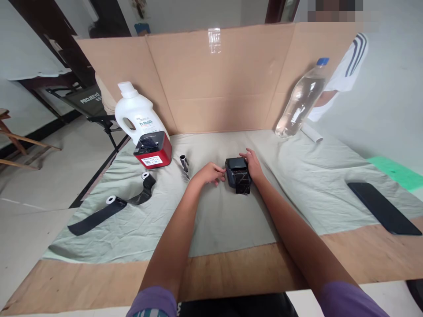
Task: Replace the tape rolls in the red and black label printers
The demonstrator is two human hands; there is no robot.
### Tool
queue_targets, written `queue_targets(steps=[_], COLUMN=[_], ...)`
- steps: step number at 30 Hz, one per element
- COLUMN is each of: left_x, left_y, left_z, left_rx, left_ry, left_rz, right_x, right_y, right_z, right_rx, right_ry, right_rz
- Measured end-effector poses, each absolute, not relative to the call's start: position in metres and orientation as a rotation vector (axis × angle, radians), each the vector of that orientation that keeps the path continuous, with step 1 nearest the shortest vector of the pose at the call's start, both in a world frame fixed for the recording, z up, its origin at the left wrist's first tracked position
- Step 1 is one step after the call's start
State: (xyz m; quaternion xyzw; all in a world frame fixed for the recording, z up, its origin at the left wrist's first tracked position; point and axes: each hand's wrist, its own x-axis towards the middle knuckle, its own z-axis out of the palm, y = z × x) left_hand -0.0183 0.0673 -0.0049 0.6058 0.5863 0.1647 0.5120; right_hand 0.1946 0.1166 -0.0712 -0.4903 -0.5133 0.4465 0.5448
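A small black printer stands on the cloth in front of me, with a strip of black marbled paper hanging from its front. My right hand lies along the printer's right side, its fingers reaching round toward the back edge. At the left side is my left hand, fingers bent and somewhat apart, the index fingertip at or very close to the casing. I see nothing held in the left hand. To its left, a short roll of black marbled paper stands on the cloth.
Unrolled black paper rolls lie at left. Behind them are a red and black printer and a white detergent jug. A clear bottle leans against the cardboard screen. A dark phone lies right; a person stands beyond.
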Motion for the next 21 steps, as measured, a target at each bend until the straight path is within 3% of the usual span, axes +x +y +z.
queue_targets(steps=[21], left_x=[-0.033], left_y=[0.069], left_z=[-0.004], left_rx=[1.519], left_ry=[1.177], left_rz=[0.592], right_x=[0.197], right_y=[0.115], right_z=[-0.071], right_rx=[-1.176], right_ry=[-1.234], right_rz=[1.017])
